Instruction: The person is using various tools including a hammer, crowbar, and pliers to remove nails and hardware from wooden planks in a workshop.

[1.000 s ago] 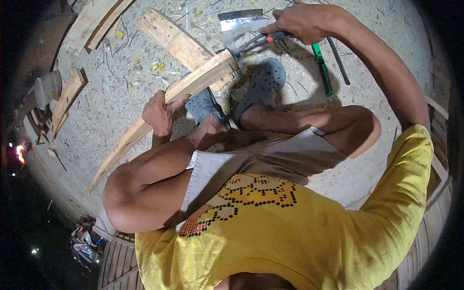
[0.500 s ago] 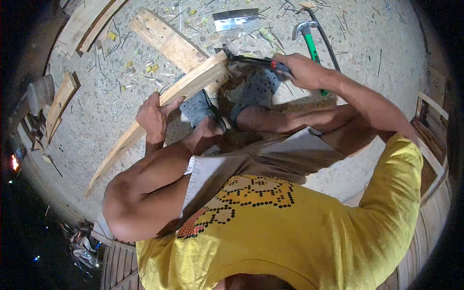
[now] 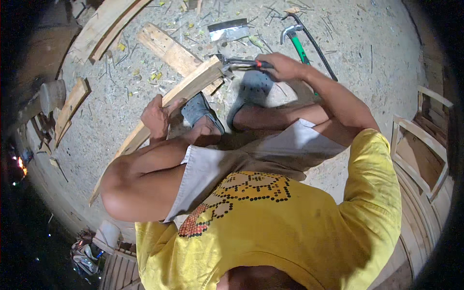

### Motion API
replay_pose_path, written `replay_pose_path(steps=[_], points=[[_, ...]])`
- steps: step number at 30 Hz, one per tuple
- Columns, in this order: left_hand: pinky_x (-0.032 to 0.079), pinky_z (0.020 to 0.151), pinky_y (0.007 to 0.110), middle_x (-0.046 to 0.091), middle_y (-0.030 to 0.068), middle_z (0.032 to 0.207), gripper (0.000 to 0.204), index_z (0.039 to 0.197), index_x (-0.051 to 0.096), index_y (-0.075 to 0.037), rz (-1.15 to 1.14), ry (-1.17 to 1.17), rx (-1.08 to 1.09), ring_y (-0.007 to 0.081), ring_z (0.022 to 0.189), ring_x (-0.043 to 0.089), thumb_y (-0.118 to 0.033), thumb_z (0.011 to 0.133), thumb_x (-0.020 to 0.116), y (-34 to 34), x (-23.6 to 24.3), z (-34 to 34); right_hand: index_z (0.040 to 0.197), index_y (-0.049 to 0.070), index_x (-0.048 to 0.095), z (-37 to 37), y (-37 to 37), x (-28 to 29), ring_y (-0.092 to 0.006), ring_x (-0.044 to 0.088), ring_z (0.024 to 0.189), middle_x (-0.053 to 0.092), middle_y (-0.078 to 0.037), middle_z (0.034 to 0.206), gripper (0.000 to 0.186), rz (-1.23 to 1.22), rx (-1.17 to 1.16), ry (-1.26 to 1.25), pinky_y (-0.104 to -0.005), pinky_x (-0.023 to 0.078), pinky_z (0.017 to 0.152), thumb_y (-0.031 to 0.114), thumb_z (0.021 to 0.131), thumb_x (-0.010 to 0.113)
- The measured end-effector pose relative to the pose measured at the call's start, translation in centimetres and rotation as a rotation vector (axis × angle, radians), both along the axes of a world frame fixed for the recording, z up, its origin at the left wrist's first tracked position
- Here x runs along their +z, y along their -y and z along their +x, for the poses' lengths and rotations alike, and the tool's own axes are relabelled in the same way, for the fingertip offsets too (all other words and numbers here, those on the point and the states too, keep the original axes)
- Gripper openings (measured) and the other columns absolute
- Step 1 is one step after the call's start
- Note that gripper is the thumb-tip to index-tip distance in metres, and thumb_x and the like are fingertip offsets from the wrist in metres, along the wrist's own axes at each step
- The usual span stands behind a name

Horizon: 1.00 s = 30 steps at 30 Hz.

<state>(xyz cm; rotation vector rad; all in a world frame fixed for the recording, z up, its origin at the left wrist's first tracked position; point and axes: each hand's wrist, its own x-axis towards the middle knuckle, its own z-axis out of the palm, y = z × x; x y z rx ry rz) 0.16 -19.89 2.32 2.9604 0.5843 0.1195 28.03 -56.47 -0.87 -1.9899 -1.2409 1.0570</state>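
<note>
My left hand [image 3: 157, 116] is closed around a long wooden board [image 3: 191, 87], which slants from beside my left knee up to between my feet. In my right hand [image 3: 282, 66] is a dark metal tool, seemingly pincers [image 3: 239, 62], with red-and-black grips. Its head is against the upper end of the board; the jaws are too small to make out. Under that end lies a second plank [image 3: 166, 48], crossing it on the floor. A green-handled claw hammer [image 3: 297, 44] lies just beyond my right hand, beside a dark curved bar [image 3: 314, 44].
A flat metal sheet or blade [image 3: 228, 30] lies on the concrete floor [image 3: 106, 111] among scattered nails and yellow scraps. Curved boards [image 3: 104, 26] are at the far left, with a shorter wood piece [image 3: 71, 108] nearer. Wooden frames [image 3: 419, 150] stand at the right.
My right hand and the tool have shifted slightly left and down relative to the board's end. The view has also moved a little. Both grips stay the same.
</note>
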Motion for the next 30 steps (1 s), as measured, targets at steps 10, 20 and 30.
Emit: replay_pose_path(steps=[10,20,30], points=[[0.045,0.052,0.047,0.061,0.0138,0.064,0.068,0.073,0.053,-0.009,-0.002,-0.048,0.023,0.0366,0.057,0.061,-0.073,0.070,0.078,-0.5,0.3,-0.2,0.127,0.007,0.058,-2.6,0.5,1.9,-0.0457,0.067,0.096,0.070,-0.024,0.100,0.036,-0.019,-0.133,0.004,-0.0502,0.051,0.087,0.023,0.096,0.068],[0.045,0.052,0.048,0.062,0.0142,0.065,0.068,0.074,0.055,-0.009,-0.018,0.014,-0.003,0.0367,0.058,0.062,-0.073,0.071,0.077,-0.9,-0.2,-0.7,0.125,0.006,0.058,-4.9,0.1,-0.2,-0.0426,0.064,0.107,0.066,-0.023,0.111,0.035,0.058,-0.287,-0.085,-0.0484,0.049,0.093,0.020,0.095,0.068],[0.047,0.058,0.048,0.062,0.0163,0.067,0.065,0.078,0.056,-0.009,-0.129,-0.091,0.078,0.0384,0.065,0.064,-0.070,0.074,0.077,-0.8,-1.0,-0.1,0.126,0.005,0.056,-12.5,-0.7,-2.2,-0.0448,0.063,0.098,0.065,-0.025,0.106,0.037,0.153,-0.548,0.053,-0.0488,0.049,0.086,0.017,0.093,0.069]])
